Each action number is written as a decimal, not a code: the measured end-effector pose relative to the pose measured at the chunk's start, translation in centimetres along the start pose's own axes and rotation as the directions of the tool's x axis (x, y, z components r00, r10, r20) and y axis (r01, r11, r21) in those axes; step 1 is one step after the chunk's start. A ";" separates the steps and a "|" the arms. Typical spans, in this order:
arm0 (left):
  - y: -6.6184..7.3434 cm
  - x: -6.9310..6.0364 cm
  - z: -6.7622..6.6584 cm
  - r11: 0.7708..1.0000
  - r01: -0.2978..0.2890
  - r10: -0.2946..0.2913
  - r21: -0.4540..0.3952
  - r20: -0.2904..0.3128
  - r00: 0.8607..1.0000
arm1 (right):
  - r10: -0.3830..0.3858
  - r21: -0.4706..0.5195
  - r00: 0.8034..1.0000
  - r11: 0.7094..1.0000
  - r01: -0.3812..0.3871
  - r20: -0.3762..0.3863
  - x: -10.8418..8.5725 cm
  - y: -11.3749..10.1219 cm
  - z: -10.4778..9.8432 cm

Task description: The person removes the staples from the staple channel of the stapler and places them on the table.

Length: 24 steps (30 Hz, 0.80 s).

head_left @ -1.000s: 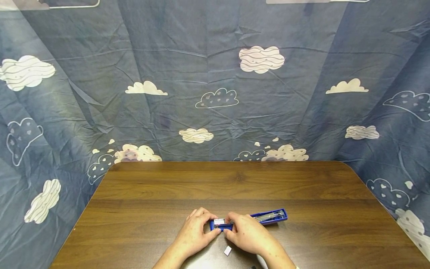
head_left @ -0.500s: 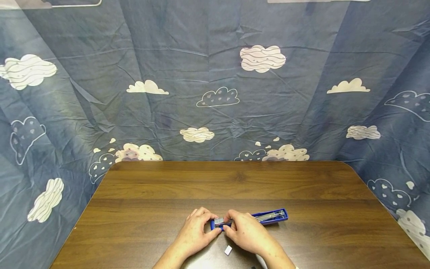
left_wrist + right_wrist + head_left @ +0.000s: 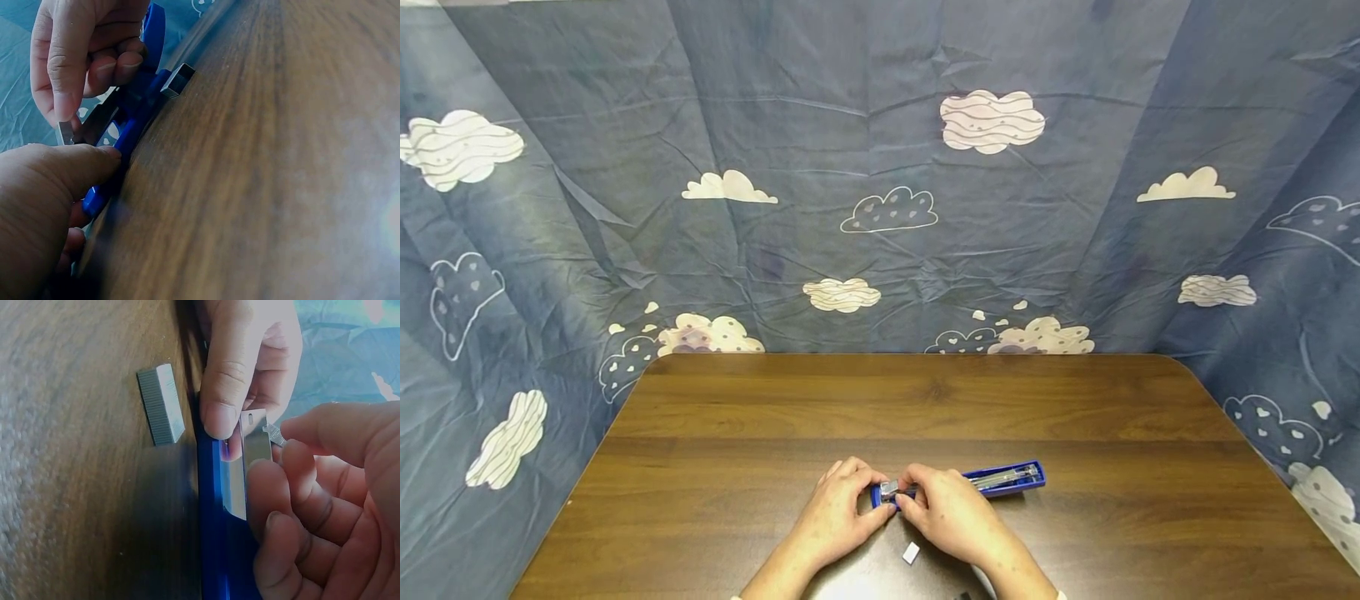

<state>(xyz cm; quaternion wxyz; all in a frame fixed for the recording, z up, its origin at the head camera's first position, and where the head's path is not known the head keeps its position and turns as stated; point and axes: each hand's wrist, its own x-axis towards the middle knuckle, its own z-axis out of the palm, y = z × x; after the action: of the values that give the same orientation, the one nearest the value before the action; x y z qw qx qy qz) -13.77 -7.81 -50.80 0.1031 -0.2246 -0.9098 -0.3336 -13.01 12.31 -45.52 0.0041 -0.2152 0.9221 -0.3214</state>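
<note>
A blue stapler [image 3: 1007,477] lies opened out on the wooden table, its metal inside facing up. My left hand [image 3: 838,521] grips its left end; in the right wrist view the thumb [image 3: 222,419] presses the blue edge beside the metal magazine [image 3: 255,440]. Over that end, my right hand [image 3: 955,517] pinches a small silver staple strip [image 3: 275,434], tilted above the magazine. The left wrist view also shows this strip [image 3: 64,132] between the fingers. My right hand hides the stapler's middle.
A second staple strip [image 3: 911,553] lies loose on the table [image 3: 737,417], on the near side of the stapler. Part of a dark object [image 3: 962,597] shows at the bottom edge. A blue cloud-patterned cloth [image 3: 775,150] hangs behind the table.
The staple strip in my right fingers has tilted, its face turning from bright white to grey. My left hand keeps its hold on the stapler. The head view has shifted slightly.
</note>
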 end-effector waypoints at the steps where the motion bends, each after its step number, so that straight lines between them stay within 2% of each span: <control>1: 0.0 0.0 0.0 1.000 0.000 0.000 -0.003 0.000 1.000 | 0.000 -0.002 1.000 1.000 0.000 -0.002 0.0 0.0 0.0; 6: 0.1 0.1 -0.2 1.000 0.001 -0.001 -0.004 0.001 1.000 | 0.008 0.012 1.000 1.000 -0.008 -0.002 0.1 -0.1 -0.2; 15: 0.2 0.0 -0.1 1.000 -0.005 0.005 0.007 0.002 1.000 | 0.015 -0.009 0.998 1.000 -0.016 -0.055 0.1 -0.2 -0.3; 24: 0.1 0.1 -0.1 1.000 0.012 -0.012 -0.009 0.011 1.000 | 0.039 0.018 0.997 0.999 -0.038 -0.072 0.3 -0.4 -0.2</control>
<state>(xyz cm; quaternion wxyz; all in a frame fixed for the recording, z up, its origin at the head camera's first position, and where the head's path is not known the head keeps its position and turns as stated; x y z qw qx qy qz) -13.81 -7.80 -50.63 0.0948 -0.2214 -0.9102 -0.3370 -13.16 12.02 -45.05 -0.0212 -0.1856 0.9230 -0.3363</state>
